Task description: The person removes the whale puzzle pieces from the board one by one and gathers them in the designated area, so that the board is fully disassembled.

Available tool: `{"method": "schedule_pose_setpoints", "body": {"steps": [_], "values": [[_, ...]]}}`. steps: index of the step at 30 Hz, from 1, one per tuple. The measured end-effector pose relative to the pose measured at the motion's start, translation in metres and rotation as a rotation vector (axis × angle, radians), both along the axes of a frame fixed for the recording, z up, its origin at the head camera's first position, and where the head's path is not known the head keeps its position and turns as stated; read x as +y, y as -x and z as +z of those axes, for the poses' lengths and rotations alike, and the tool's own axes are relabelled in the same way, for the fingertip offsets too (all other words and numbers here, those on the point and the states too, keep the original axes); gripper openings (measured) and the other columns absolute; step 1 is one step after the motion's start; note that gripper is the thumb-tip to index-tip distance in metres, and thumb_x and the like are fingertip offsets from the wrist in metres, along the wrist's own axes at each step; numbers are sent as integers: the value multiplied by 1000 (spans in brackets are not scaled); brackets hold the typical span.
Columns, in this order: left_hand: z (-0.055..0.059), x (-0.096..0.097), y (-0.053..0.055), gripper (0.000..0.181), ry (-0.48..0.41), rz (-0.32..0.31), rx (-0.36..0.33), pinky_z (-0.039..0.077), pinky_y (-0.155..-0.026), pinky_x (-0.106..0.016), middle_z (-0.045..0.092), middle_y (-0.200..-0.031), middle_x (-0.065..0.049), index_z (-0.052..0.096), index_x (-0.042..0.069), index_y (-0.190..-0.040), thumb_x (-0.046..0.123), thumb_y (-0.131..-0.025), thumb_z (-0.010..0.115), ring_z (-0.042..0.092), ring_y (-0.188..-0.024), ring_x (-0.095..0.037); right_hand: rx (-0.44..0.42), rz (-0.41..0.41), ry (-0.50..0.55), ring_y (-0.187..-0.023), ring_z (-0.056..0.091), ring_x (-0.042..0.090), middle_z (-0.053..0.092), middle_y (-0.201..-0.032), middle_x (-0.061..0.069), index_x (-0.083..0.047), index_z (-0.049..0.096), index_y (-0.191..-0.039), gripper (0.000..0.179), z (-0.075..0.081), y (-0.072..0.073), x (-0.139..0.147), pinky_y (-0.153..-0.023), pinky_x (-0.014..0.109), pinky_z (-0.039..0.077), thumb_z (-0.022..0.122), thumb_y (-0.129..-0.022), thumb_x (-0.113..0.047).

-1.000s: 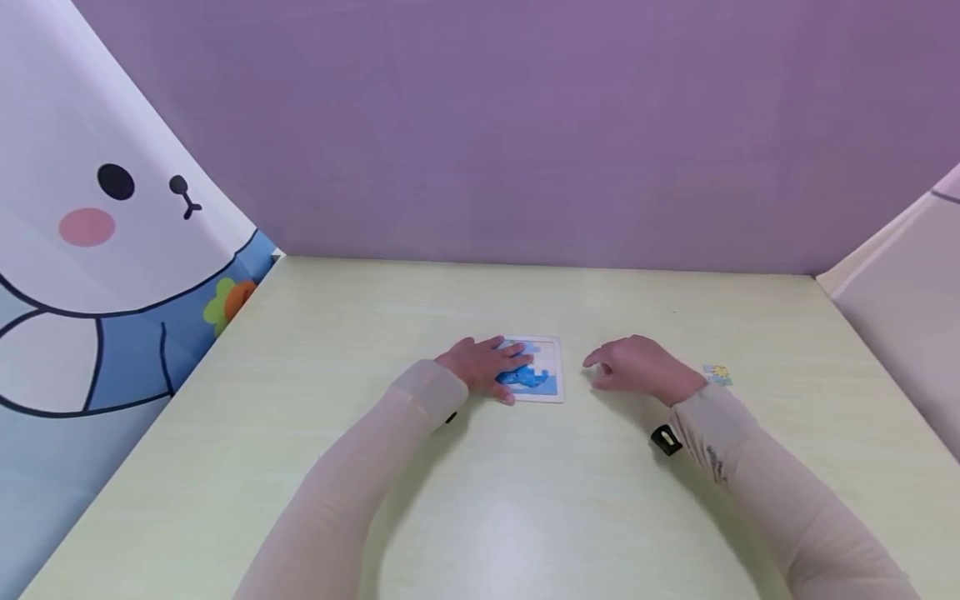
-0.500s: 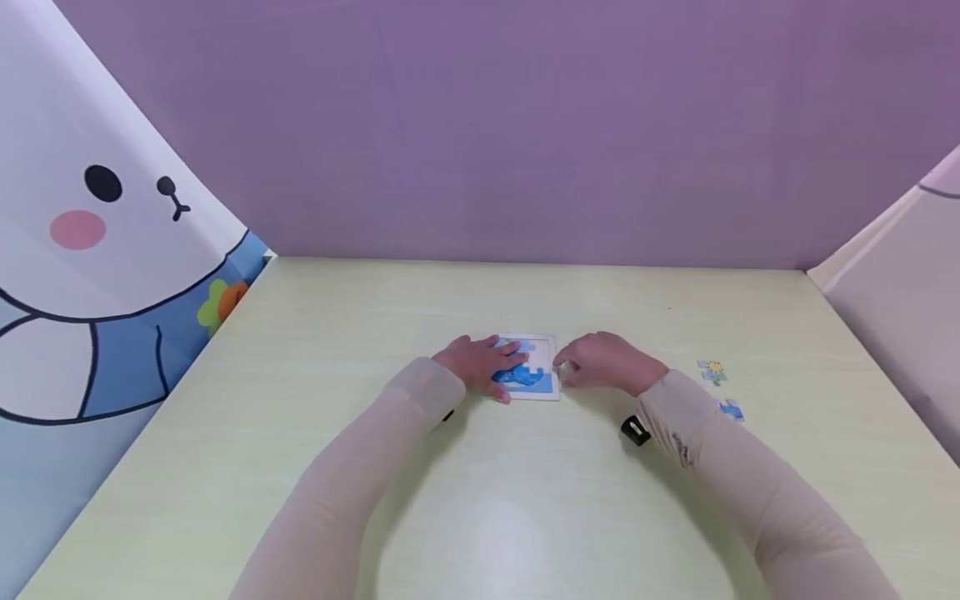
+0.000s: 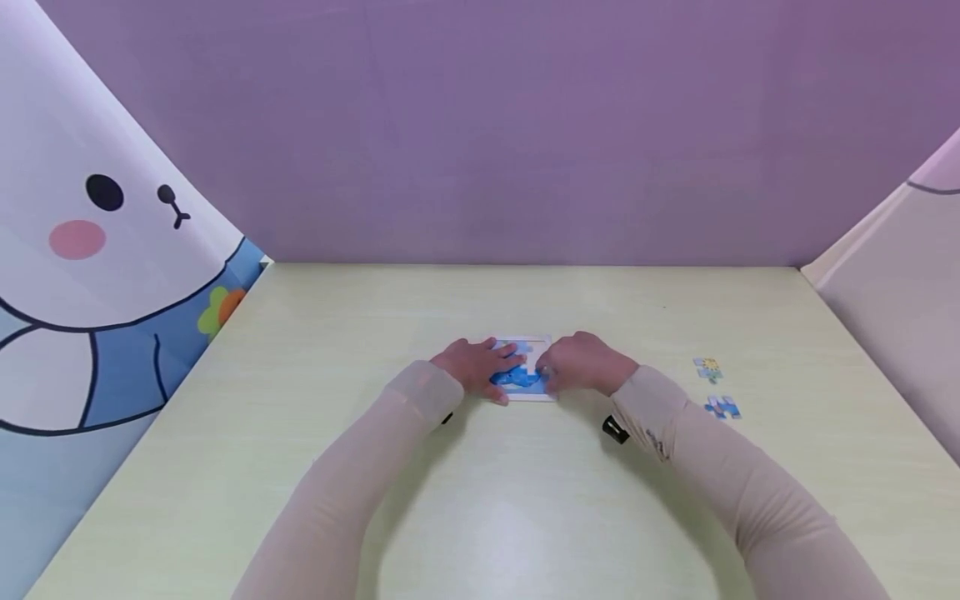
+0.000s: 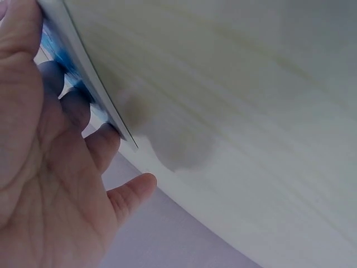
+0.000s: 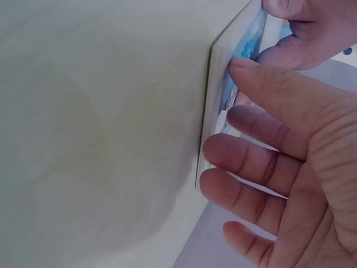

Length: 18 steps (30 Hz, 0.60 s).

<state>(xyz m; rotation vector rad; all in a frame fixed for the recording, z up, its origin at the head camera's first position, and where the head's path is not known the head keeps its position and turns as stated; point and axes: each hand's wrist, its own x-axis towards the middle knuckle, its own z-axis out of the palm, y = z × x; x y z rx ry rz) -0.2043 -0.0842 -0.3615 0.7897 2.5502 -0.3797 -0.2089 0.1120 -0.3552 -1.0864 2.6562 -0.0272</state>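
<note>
A small white-framed jigsaw puzzle (image 3: 530, 397) with a blue animal picture lies on the table. White backing shows in its upper right part. My left hand (image 3: 477, 367) rests on the puzzle's left side with its fingers spread; its thumb lies near the lower edge. My right hand (image 3: 583, 363) is at the right side of the frame. In the right wrist view, its thumb touches the puzzle's blue lower right area and its other fingers (image 5: 231, 153), loosely bent, lie along the frame's edge. No loose piece shows between thumb and fingers.
To the right of my right hand lie loose puzzle pieces: one with a yellow sun-like shape (image 3: 708, 369) and, nearer, a blue and white group (image 3: 723, 407). A purple backdrop (image 3: 525, 142) rises behind the pale table (image 3: 480, 500). A printed cloth (image 3: 127, 283) hangs at the left.
My right hand has moved left from the table beside the puzzle onto its right edge, uncovering the loose blue and white pieces. My left hand has stayed on the puzzle.
</note>
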Motion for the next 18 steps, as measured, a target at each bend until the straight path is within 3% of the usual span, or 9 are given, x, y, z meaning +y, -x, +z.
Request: {"method": "schedule_pose_setpoints", "body": {"steps": [9,18], "values": [[2,1,-1,79,13,-22,11,31,-107,-45,5,-160,11,10,34,-154,63,-90,46,11,-146,-19,-22,-57,-44,-103,61,23,67,-118,7,-8,68,-120,39,0,0,-6,-93,47,43,71,-87,-27],[5,2,-2,79,15,-18,8,33,-106,-45,6,-160,10,10,35,-154,62,-91,47,12,-146,-20,-46,-58,-24,-98,62,22,68,-114,6,-6,68,-117,38,-1,3,-7,-90,43,47,73,-85,-25]]}}
